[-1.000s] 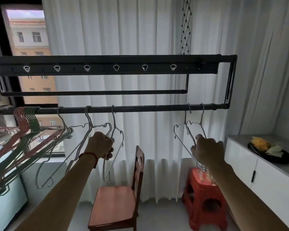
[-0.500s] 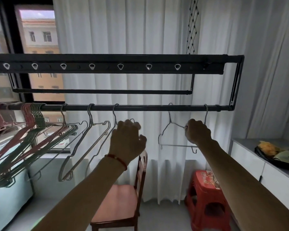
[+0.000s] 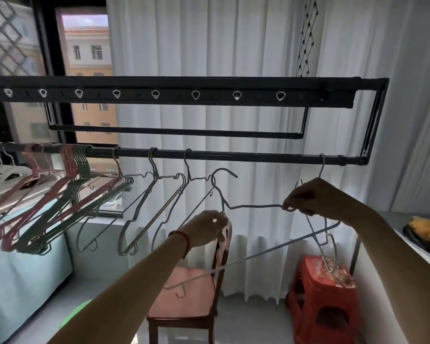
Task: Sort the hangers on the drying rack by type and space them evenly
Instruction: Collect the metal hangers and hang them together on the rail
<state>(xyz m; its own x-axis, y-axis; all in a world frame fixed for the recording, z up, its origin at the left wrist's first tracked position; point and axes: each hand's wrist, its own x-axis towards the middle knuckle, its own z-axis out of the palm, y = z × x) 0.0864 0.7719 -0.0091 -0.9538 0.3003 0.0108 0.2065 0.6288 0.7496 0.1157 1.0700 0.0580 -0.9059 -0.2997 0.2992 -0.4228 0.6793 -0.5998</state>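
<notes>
A black drying rack bar [image 3: 246,156] runs across the view. Pink and green plastic hangers [image 3: 60,194] bunch at its left, with white ones [image 3: 0,175] at the far left edge. Three silver wire hangers [image 3: 154,194] hang spaced along the middle. One wire hanger [image 3: 253,207] is off the bar, its hook free below it; my left hand [image 3: 206,228] grips its neck and my right hand [image 3: 313,202] pinches its right shoulder end. Another wire hanger [image 3: 320,170] hangs at the bar's right end, behind my right hand.
A wooden chair [image 3: 189,289] stands below the rack's middle, a red plastic stool [image 3: 325,294] to its right. A white cabinet [image 3: 422,256] with a dark dish of items [image 3: 425,232] is at the right. White curtains hang behind; a window is at the left.
The wire hanger that hung near the middle of the bar has come off it and now sits lower, held in both hands. My left hand dropped from near the bar to the hanger's neck.
</notes>
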